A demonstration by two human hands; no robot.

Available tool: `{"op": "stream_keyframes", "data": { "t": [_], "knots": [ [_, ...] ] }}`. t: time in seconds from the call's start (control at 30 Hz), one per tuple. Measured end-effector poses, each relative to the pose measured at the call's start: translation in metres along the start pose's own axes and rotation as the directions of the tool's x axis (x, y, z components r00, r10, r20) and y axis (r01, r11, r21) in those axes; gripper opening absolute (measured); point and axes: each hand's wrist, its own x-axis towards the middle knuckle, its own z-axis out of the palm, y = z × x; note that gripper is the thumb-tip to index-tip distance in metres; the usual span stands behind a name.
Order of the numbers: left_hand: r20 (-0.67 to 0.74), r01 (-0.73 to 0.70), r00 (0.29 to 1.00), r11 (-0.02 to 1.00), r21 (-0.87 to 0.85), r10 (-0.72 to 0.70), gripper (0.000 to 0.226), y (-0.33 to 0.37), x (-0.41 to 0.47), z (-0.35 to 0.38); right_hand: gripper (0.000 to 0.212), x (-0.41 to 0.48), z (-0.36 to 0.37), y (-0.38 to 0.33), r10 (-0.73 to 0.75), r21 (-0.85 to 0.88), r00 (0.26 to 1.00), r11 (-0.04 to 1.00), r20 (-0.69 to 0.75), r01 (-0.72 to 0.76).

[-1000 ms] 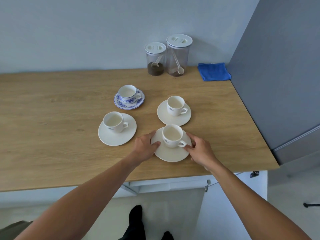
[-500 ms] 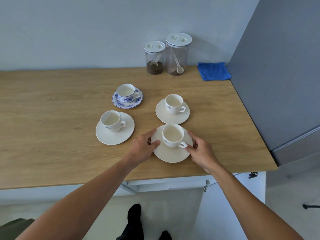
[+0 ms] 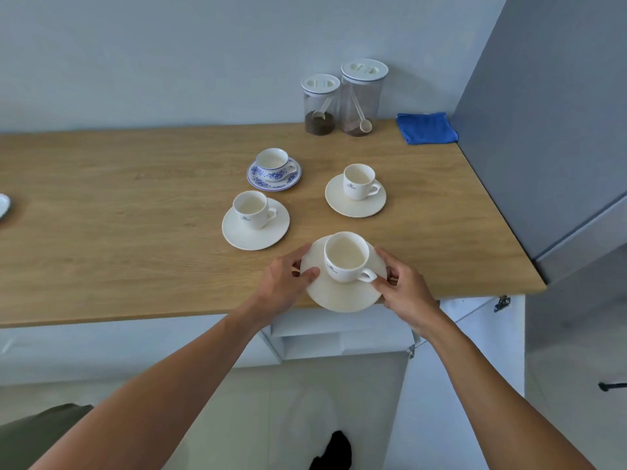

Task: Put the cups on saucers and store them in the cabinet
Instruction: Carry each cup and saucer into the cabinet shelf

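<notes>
A white cup [image 3: 346, 257] stands on a cream saucer [image 3: 341, 295] that I hold lifted over the counter's front edge. My left hand [image 3: 283, 286] pinches the saucer's left rim, and my right hand [image 3: 405, 293] grips its right rim beside the cup handle. Behind it on the wooden counter [image 3: 135, 215] stand two more white cups, one [image 3: 252, 209] on its saucer [image 3: 255, 232] at the left and one [image 3: 359, 182] on its saucer [image 3: 354, 202] at the right. A blue-flowered cup [image 3: 273, 163] sits on a matching saucer [image 3: 273, 182] farther back.
Two clear jars [image 3: 342, 98] with white lids and a folded blue cloth [image 3: 426, 127] sit by the back wall. A tall grey cabinet side [image 3: 549, 130] bounds the counter's right end. An open white cabinet [image 3: 342, 337] lies below the counter edge. A plate's rim [image 3: 4, 205] shows far left.
Both hands have lifted the near saucer with its cup off the counter and drawn it toward me, past the front edge. The other sets have not moved.
</notes>
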Motion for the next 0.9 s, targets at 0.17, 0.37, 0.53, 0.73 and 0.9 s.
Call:
{"op": "stream_keyframes", "data": {
  "t": [0.17,0.37,0.53,0.73,0.9],
  "knots": [
    [0.058,0.001,0.998,0.997,-0.071,0.003,0.057,-0.020,-0.050,-0.018,0.061,-0.065,0.028,-0.005,0.025,0.041,0.999,0.999,-0.027,-0.023],
    [0.123,0.009,0.992,0.997,-0.079,0.001,0.053,-0.053,-0.118,-0.030,0.059,-0.144,0.067,0.011,0.079,0.091,0.995,0.993,-0.057,-0.074],
    [0.145,0.062,0.988,0.995,-0.075,-0.051,0.057,-0.084,-0.151,-0.024,0.059,-0.183,0.089,0.043,0.148,0.119,0.985,0.983,-0.084,-0.138],
    [0.175,0.059,0.984,0.993,-0.099,-0.041,0.052,-0.130,-0.146,0.014,0.057,-0.178,0.099,0.099,0.187,0.156,0.977,0.973,-0.102,-0.170],
    [0.180,0.049,0.983,0.995,-0.089,-0.033,0.057,-0.184,-0.108,0.062,0.056,-0.147,0.105,0.166,0.200,0.166,0.970,0.970,-0.140,-0.176]
  ]
}}
